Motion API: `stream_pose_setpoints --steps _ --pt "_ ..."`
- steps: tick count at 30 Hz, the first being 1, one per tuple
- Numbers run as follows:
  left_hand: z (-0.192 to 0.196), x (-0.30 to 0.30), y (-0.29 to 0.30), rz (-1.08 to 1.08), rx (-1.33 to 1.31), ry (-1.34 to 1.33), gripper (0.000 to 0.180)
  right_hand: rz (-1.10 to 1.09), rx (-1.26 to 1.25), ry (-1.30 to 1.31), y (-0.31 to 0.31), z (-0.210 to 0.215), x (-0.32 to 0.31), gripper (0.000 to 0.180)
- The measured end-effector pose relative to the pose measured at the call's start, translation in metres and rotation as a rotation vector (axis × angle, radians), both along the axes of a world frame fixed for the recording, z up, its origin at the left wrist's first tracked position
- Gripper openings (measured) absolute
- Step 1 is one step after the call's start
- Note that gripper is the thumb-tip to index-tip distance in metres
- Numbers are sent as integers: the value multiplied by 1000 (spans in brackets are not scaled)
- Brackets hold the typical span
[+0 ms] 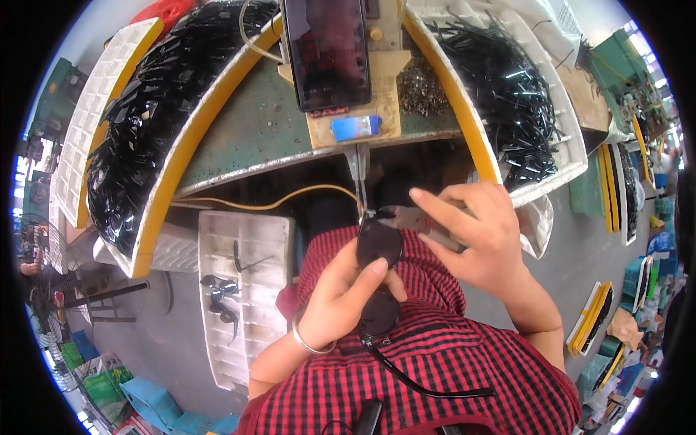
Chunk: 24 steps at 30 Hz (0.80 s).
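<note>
The green counter lies ahead of both grips. Left-ahead of the left grip is a yellow-edged tray heaped with glossy black pieces; right-ahead of the right grip, a second heaped tray. A white foam tray with a few black parts lies left of the left grip. A phone is straight ahead.

The sunglasses are in the left grip, thumb and fingers pinching near their middle. Their long axis runs from lap toward counter: one lens ahead of the thumb, one behind, with a black arm trailing right. The far end is nearer the right grip, which is closed around a blurred grey tool, probably pliers, pointing left at it; contact is unclear.

A blue block sits ahead; below it, a thin metal prong crowds that far end.
</note>
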<state>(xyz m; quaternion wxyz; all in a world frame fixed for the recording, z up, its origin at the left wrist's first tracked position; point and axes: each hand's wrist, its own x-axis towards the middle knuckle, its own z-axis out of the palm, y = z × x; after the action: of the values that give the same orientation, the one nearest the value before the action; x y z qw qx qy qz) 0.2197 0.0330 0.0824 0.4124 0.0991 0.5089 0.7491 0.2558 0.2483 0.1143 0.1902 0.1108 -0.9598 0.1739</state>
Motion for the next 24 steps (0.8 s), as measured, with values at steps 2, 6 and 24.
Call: stream_pose_setpoints --steps 2,6,24 --pt "0 -1 1 -36 -6 25 33 13 24 -23 1 -2 0 52" --pt "-5 -2 3 -74 -7 63 34 30 30 -28 4 -4 -3 46" --pt "-20 -4 -4 -362 58 154 28 76 -366 -582 23 2 12 46"
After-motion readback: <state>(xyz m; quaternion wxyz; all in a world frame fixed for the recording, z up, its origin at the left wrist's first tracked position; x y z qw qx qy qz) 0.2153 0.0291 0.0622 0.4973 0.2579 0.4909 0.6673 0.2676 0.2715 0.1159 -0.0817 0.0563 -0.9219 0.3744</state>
